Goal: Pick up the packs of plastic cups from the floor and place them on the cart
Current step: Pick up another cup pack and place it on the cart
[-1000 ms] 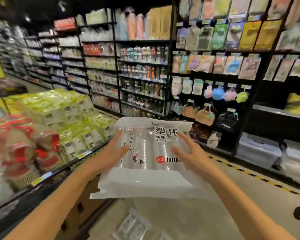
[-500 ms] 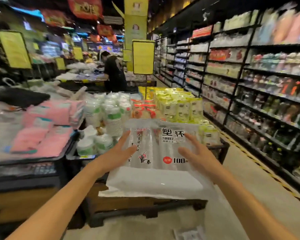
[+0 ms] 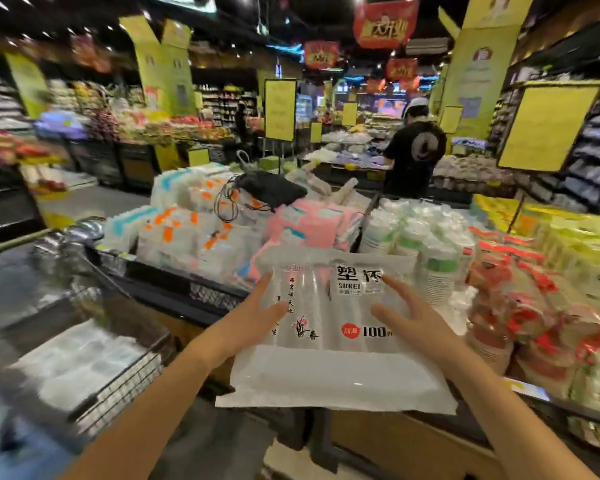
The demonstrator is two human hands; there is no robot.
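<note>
Pack of plastic cups (image 3: 326, 327) held flat in the air between left hand (image 3: 253, 320) and right hand (image 3: 409, 323), fingers spread straight along its sides to steady the floppy bag. Wire cart (image 3: 125, 379), blurred, sits lower left, probably its destination.

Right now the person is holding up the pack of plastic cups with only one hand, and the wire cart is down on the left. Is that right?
Not quite. The head view shows two hands holding the pack of plastic cups: the left hand and the right hand, one on each side. The wire cart is down on the left.
</note>
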